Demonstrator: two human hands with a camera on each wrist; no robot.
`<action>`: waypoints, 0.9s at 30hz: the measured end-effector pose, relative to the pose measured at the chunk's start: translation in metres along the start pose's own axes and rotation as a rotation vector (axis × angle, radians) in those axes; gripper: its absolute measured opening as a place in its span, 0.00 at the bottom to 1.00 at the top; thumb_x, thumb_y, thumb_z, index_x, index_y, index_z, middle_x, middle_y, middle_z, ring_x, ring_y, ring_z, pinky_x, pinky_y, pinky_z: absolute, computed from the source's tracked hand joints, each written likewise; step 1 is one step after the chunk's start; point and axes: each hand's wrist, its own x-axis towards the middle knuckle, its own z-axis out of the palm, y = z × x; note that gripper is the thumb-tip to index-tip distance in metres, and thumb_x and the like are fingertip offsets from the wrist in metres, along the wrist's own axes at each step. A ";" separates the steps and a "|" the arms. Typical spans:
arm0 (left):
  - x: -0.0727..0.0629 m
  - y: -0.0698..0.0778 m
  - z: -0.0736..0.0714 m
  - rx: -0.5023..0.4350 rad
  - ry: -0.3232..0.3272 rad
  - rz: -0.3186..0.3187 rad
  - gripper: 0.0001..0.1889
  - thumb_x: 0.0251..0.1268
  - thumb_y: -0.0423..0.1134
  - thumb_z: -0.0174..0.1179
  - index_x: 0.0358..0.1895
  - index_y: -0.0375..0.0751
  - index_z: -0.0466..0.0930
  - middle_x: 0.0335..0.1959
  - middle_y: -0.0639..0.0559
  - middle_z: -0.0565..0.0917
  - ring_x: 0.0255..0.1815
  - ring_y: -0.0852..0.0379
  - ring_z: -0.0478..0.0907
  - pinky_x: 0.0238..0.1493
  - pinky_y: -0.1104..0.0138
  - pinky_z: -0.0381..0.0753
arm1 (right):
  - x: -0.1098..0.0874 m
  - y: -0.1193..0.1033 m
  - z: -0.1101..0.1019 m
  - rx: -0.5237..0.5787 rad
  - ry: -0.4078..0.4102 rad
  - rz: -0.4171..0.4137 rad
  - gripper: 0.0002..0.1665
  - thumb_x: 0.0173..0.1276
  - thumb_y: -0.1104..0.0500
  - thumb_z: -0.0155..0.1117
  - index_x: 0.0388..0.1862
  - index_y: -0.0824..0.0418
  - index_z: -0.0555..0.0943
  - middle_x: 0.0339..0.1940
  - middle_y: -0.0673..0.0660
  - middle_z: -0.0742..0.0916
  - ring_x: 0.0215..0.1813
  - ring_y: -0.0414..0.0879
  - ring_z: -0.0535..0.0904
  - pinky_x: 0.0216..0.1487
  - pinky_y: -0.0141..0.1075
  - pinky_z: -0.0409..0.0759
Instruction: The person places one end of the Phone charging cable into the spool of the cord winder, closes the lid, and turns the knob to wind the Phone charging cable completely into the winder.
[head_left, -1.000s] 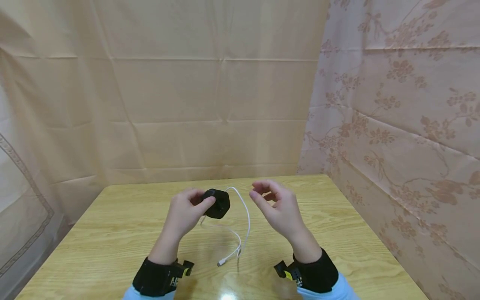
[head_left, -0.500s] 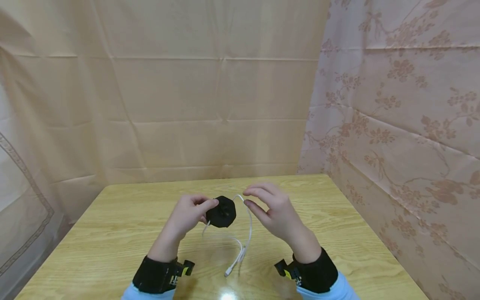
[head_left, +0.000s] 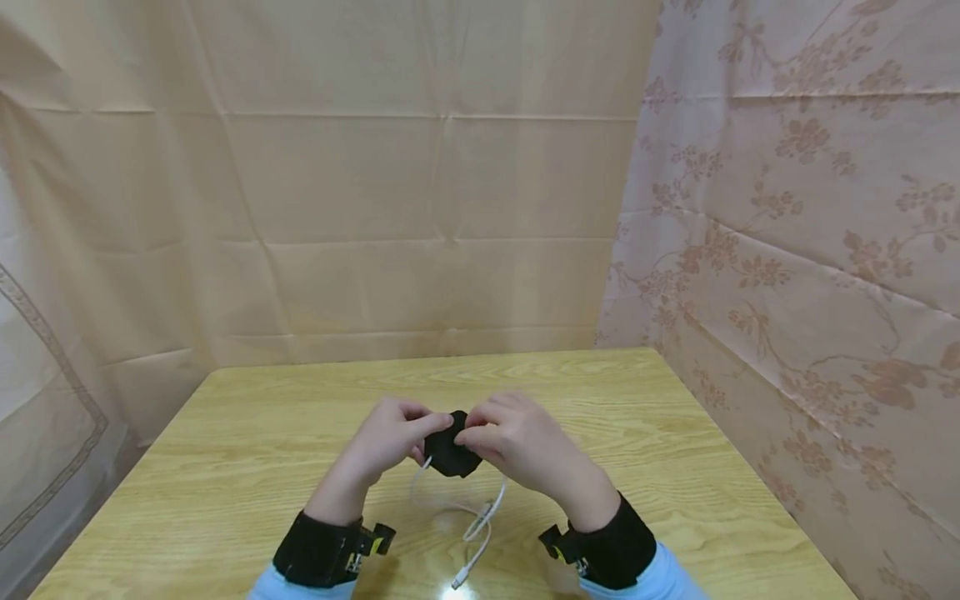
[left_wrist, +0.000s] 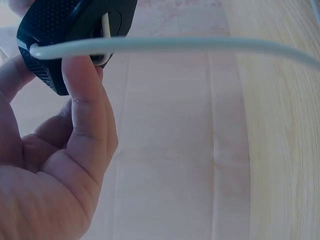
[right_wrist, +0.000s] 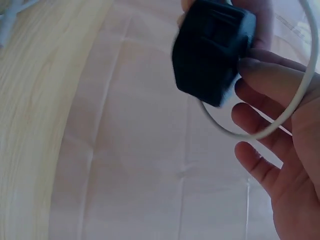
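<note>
A black, many-sided cable winder [head_left: 453, 460] is held up over the table between the two hands. My left hand [head_left: 386, 442] pinches its left edge with the thumb on the near face. From the other side, my right hand [head_left: 525, 446] has thumb and forefinger at the middle of that face, pinching there; the other fingers are spread loosely in the right wrist view. White cable [left_wrist: 200, 45] leaves a notch in the winder's side, and a bit of it shows inside an opening. Below, the cable hangs in loops, its white plug [head_left: 460, 577] low near the table's front.
A light wooden table [head_left: 225, 467] lies under the hands. Beige cloth [head_left: 375, 208] hangs behind it, and a pink floral cloth [head_left: 795, 250] hangs along the right side. Black wrist straps [head_left: 318, 550] with small cameras sit over blue sleeves.
The right hand has moved left from beside the winder onto its face. The left hand has shifted the winder slightly right and nearer; the hanging cable plug has come nearer too.
</note>
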 end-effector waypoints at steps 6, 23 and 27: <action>-0.002 0.002 0.001 -0.008 -0.022 -0.013 0.17 0.68 0.46 0.67 0.38 0.32 0.88 0.27 0.47 0.85 0.22 0.54 0.79 0.29 0.58 0.85 | -0.002 -0.001 0.004 0.000 -0.034 0.033 0.11 0.60 0.62 0.80 0.41 0.50 0.92 0.38 0.47 0.84 0.41 0.42 0.81 0.47 0.38 0.80; -0.005 0.011 0.006 0.001 0.016 0.054 0.17 0.67 0.46 0.69 0.44 0.32 0.88 0.35 0.44 0.86 0.25 0.48 0.85 0.33 0.58 0.85 | 0.000 -0.001 0.002 -0.147 0.027 0.097 0.08 0.60 0.51 0.80 0.33 0.52 0.89 0.31 0.45 0.85 0.40 0.45 0.80 0.42 0.40 0.75; -0.006 0.016 0.009 0.048 0.090 0.115 0.15 0.66 0.46 0.71 0.43 0.35 0.89 0.33 0.46 0.87 0.27 0.50 0.83 0.30 0.60 0.84 | 0.000 -0.003 0.001 -0.240 0.062 0.122 0.07 0.61 0.51 0.79 0.31 0.51 0.89 0.30 0.45 0.85 0.42 0.46 0.79 0.46 0.44 0.73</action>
